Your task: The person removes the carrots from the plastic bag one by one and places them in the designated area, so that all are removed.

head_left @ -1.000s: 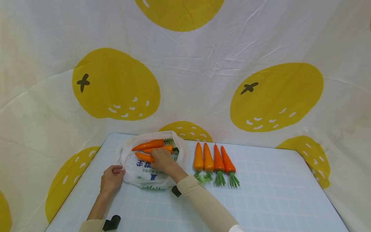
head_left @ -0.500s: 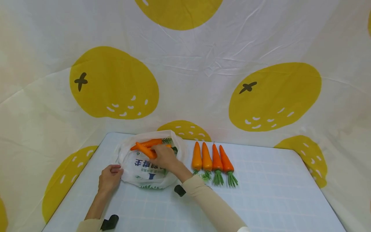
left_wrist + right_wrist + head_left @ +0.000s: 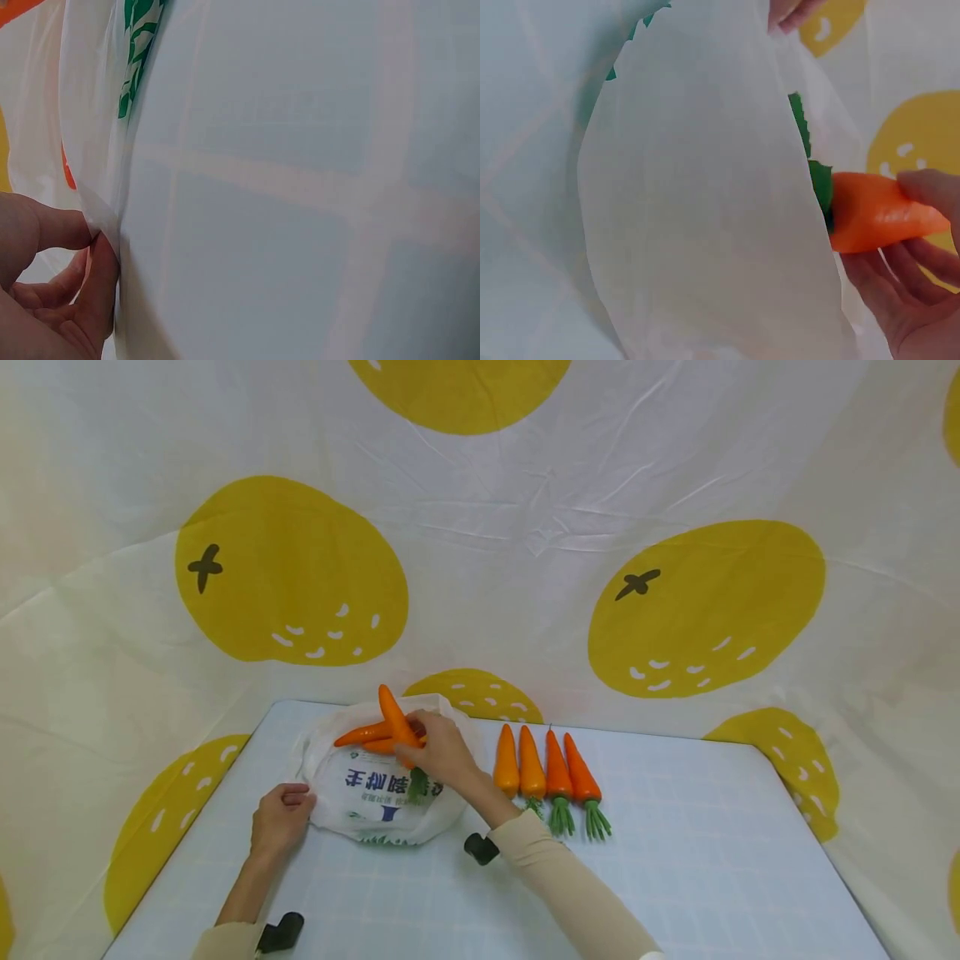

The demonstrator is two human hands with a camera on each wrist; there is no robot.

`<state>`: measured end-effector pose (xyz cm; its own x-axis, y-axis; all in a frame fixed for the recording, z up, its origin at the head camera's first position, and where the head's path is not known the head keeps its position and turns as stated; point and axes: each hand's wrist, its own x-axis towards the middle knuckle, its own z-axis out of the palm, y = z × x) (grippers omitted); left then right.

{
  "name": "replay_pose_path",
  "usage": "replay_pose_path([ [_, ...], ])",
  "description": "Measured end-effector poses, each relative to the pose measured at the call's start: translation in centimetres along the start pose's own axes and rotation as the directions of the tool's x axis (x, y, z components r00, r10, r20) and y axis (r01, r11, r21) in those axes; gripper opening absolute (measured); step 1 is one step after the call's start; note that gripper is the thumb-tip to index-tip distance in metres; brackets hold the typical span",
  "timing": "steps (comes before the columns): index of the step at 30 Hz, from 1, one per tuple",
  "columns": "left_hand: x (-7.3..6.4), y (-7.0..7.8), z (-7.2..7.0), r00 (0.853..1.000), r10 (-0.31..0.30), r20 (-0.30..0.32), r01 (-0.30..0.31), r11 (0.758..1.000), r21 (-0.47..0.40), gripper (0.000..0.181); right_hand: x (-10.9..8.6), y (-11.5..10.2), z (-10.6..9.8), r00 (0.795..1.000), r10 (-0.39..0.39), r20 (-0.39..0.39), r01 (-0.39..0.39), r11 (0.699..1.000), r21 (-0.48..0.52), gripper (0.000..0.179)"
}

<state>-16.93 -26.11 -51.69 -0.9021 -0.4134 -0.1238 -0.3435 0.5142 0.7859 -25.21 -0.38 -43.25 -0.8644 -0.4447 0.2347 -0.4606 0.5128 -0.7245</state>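
My right hand (image 3: 442,747) grips an orange carrot (image 3: 394,714) with a dark green top, its tip pointing up and away over the bag mouth; the right wrist view shows thumb and fingers round the carrot (image 3: 881,214). Under it, two more carrots (image 3: 360,734) lie in the white plastic bag (image 3: 341,814), which has dark printed writing. At the bag's left edge, my left hand (image 3: 281,818) pinches the rim between thumb and finger, seen closer in the left wrist view where the thumb (image 3: 64,229) presses the thin plastic.
Several carrots with green tops stand in a row right of the bag, among them a lighter orange one (image 3: 507,764) and a redder one (image 3: 581,768). The table (image 3: 675,860) has a pale blue checked cover. Behind it hangs a white cloth (image 3: 495,568) with large yellow fruit prints.
My right hand has lifted the carrot from inside the bag and turned it from lying sideways to tip-up. My left hand stays at the bag's rim.
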Motion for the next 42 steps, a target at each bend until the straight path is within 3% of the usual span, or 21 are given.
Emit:
replay_pose_path([
  [9, 0.1, 0.0, 0.1, 1.0, -0.001, -0.003, 0.001, 1.0, -0.002, 0.032, -0.3, 0.1, -1.3, 0.988, 0.091, -0.126, -0.066, 0.98, 0.186, 0.044],
  [17, 0.1, 0.0, 0.1, 1.0, -0.013, -0.005, 0.013, 1.0, -0.004, 0.033, -0.8, 0.4, -2.5, 0.971, 0.2, -0.129, -0.153, 0.94, 0.304, 0.05],
  [23, 0.3, -0.1, 0.2, 1.0, -0.017, -0.011, 0.017, 1.0, -0.001, 0.033, -1.6, 0.8, -3.7, 0.94, 0.333, -0.072, -0.277, 0.869, 0.41, 0.058],
  [27, 0.3, -0.1, 0.3, 1.0, -0.022, -0.005, 0.022, 1.0, -0.003, 0.034, -2.2, 1.1, -4.4, 0.933, 0.356, -0.054, -0.287, 0.826, 0.485, 0.056],
  [34, 0.4, -0.3, 0.5, 0.999, -0.041, -0.001, 0.041, 0.999, -0.007, 0.035, -3.1, 1.6, -5.6, 0.92, 0.391, -0.013, -0.297, 0.721, 0.626, 0.054],
  [39, 0.5, -0.4, 0.5, 0.999, -0.041, -0.007, 0.041, 0.999, -0.003, 0.034, -3.9, 2.6, -6.3, 0.911, 0.413, -0.001, -0.316, 0.699, 0.641, 0.054],
  [42, 0.4, -0.3, 0.5, 0.999, -0.035, -0.006, 0.035, 0.999, -0.002, 0.034, -4.3, 3.0, -6.8, 0.905, 0.425, 0.007, -0.334, 0.703, 0.627, 0.057],
])
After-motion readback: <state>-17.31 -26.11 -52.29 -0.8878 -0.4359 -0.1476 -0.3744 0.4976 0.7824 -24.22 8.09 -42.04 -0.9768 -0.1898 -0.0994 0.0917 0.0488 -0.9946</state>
